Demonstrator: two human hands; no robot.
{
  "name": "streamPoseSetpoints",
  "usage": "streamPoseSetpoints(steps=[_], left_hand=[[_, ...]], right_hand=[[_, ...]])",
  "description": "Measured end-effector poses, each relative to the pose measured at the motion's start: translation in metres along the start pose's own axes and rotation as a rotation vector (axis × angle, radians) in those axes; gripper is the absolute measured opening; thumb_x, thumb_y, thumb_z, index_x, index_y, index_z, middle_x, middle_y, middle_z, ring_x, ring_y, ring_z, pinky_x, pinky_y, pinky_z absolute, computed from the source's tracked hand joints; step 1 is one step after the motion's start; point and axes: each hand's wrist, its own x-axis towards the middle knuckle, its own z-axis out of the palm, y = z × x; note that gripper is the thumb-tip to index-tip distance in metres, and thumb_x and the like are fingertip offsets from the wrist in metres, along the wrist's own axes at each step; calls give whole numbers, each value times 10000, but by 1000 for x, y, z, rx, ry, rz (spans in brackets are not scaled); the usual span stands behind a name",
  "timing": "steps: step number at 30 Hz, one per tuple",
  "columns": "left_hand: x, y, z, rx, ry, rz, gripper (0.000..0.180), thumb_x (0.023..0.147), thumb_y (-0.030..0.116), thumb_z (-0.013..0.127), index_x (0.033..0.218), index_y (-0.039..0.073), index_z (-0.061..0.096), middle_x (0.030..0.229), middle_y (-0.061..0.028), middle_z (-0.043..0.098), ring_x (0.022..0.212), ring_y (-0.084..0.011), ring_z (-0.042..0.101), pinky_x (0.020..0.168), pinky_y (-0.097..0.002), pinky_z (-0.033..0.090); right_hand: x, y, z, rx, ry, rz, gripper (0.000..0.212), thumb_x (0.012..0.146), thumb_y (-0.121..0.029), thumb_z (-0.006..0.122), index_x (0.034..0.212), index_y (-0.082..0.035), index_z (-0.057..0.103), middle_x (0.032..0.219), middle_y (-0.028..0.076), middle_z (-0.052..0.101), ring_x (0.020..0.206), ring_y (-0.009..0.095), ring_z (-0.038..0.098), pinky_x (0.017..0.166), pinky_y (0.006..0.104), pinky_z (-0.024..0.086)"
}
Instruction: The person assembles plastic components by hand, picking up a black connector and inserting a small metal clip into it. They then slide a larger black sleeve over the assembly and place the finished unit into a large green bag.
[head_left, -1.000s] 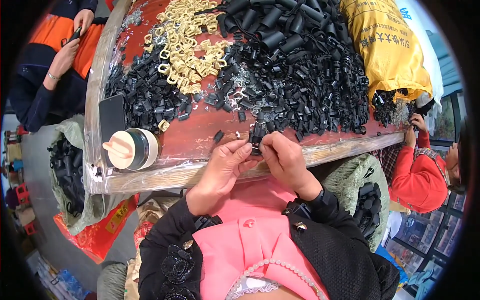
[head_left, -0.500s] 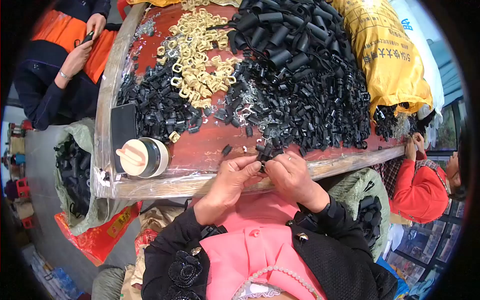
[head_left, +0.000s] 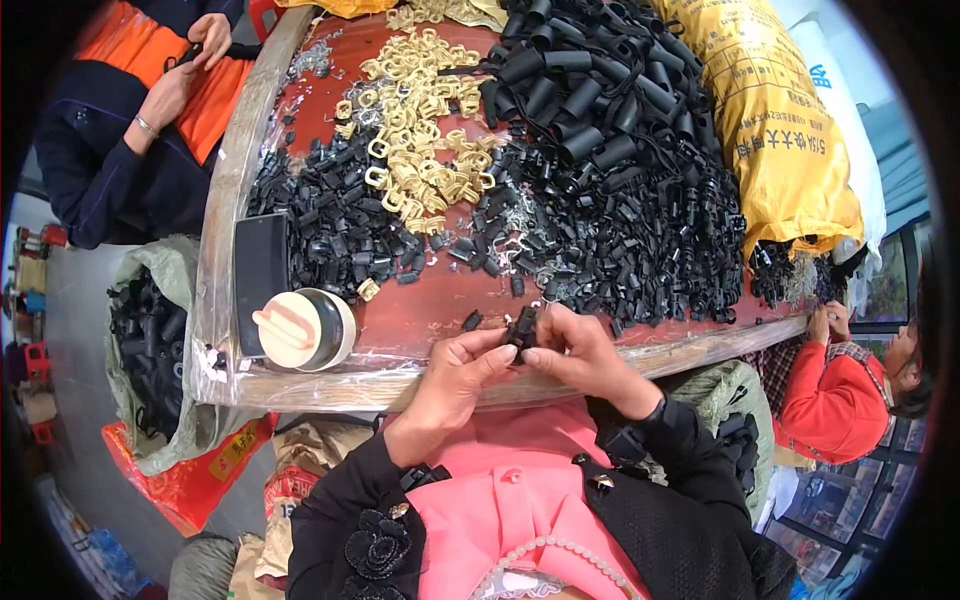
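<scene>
At the near edge of a red table (head_left: 420, 330), left hand (head_left: 455, 375) and right hand (head_left: 585, 360) pinch one small black plastic clip (head_left: 520, 328) between fingertips; probably light, stiff, best gripped by its sides; heaps of black parts (head_left: 620, 190) beyond.

**Wearer's clothing**

Black jacket, long sleeves to the wrists, left hand (head_left: 455, 375) and right hand (head_left: 585, 360) bare. Pink top underneath with a pink button. Black fabric flower on left lapel. Pale bead necklace at the neckline.
</scene>
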Motion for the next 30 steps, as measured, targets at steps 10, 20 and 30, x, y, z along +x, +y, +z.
streamPoseSetpoints(steps=[10, 20, 30], left_hand=[[-3, 11, -18, -84, -1, 69, 282, 790, 117, 558, 1039, -8, 515, 926, -103, 583, 765, -158, 592, 669, -219, 496], [-1, 12, -21, -159, 6, 82, 271, 794, 126, 554, 1023, -13, 510, 936, -112, 575, 773, -164, 589, 664, -220, 502], [3, 10, -23, -172, 0, 123, 292, 799, 136, 550, 1040, -16, 488, 941, -121, 573, 777, -169, 587, 665, -229, 506]], right_hand=[[101, 39, -66, -1036, 451, -202, 229, 718, -126, 580, 932, -80, 515, 764, 92, 494, 649, 273, 529, 529, 342, 415], [116, 30, -43, -878, 433, -371, 185, 723, -169, 573, 886, -86, 547, 756, 95, 483, 667, 274, 520, 560, 356, 425], [160, 36, -6, -718, 270, -410, 168, 689, -177, 573, 771, -49, 500, 756, 110, 488, 724, 297, 503, 616, 387, 408]])
